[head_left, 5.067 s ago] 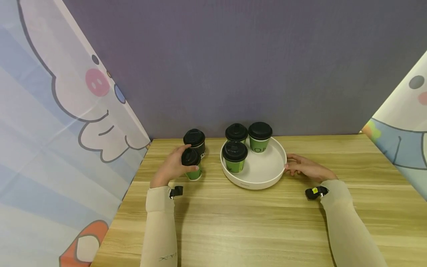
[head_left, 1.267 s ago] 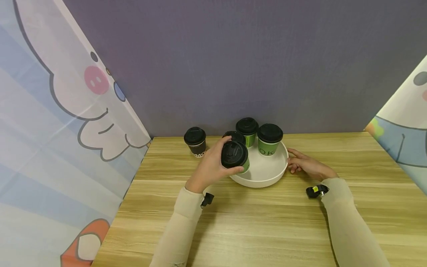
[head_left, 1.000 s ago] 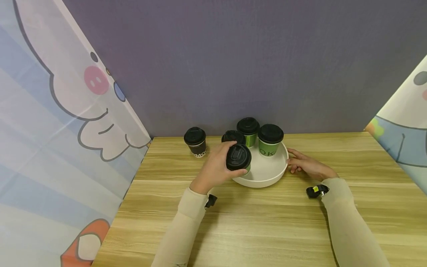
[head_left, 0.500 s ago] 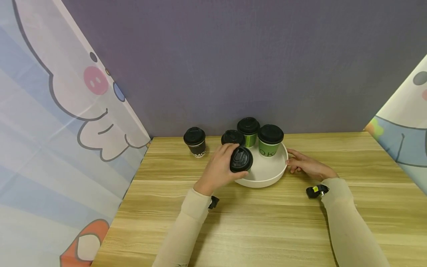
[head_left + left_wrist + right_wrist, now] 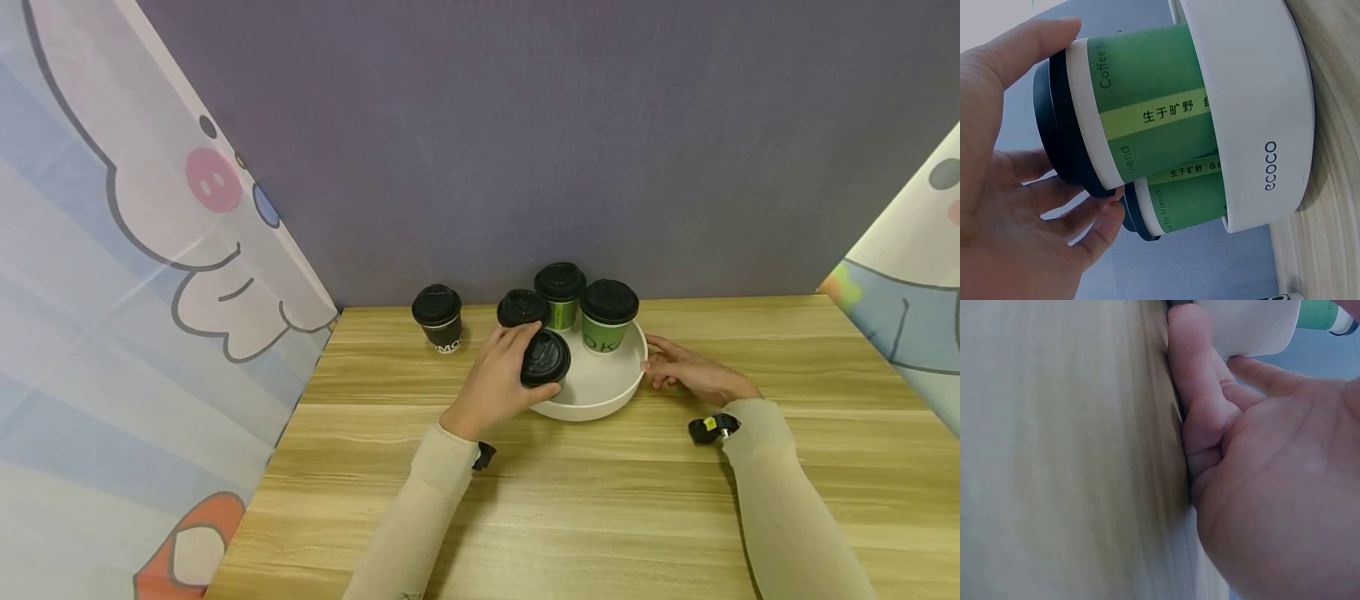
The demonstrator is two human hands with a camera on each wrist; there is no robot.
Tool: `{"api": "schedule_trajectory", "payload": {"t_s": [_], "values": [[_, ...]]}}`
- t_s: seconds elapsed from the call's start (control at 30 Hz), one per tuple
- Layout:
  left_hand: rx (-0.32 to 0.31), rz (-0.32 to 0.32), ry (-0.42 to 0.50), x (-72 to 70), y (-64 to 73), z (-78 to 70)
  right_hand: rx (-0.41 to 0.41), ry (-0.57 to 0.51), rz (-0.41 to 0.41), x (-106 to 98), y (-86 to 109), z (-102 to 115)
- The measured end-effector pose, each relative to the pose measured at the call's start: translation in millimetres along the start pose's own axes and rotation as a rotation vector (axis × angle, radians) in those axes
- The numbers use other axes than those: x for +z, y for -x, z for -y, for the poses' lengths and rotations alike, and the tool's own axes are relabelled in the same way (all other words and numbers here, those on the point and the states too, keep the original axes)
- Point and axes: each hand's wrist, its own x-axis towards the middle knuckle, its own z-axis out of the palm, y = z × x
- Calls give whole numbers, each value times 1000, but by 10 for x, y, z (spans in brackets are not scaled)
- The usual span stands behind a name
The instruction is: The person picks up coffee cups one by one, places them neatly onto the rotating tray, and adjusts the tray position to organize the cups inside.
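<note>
In the head view, my left hand [image 5: 493, 379] holds a green paper coffee cup [image 5: 545, 358] by its black lid, at the front left of the round white tray [image 5: 592, 411]. The left wrist view shows the thumb and fingers of the left hand [image 5: 1029, 169] on opposite sides of this cup [image 5: 1154, 106], its base hidden behind the tray wall. Three more lidded cups stand in the tray: a back-left cup [image 5: 523, 308], a back cup [image 5: 561, 287] and a right cup [image 5: 609, 312]. My right hand [image 5: 693, 372] touches the tray's right side with loosely bent fingers.
A dark lidded coffee cup [image 5: 440, 319] stands on the wooden table [image 5: 600, 517], left of the tray. A grey panel [image 5: 525, 150] rises along the table's back edge. Cartoon-printed cloth [image 5: 112, 333] hangs at the left.
Since the oldest frame, my left hand has carried the green cup from the table into the tray. Lately hand and cup shifted slightly right. The right hand stays at the tray.
</note>
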Motion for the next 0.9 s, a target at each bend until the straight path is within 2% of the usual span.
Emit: {"api": "schedule_trajectory", "payload": {"t_s": [0.27, 0.53, 0.9], "values": [[-9, 23, 22, 56, -4, -20, 6, -7, -4, 5, -2, -6], [-3, 17, 57, 80, 10, -26, 2, 5, -6, 3, -14, -13], [-5, 35, 39, 88, 10, -20, -3, 26, 6, -13, -9, -32]]}}
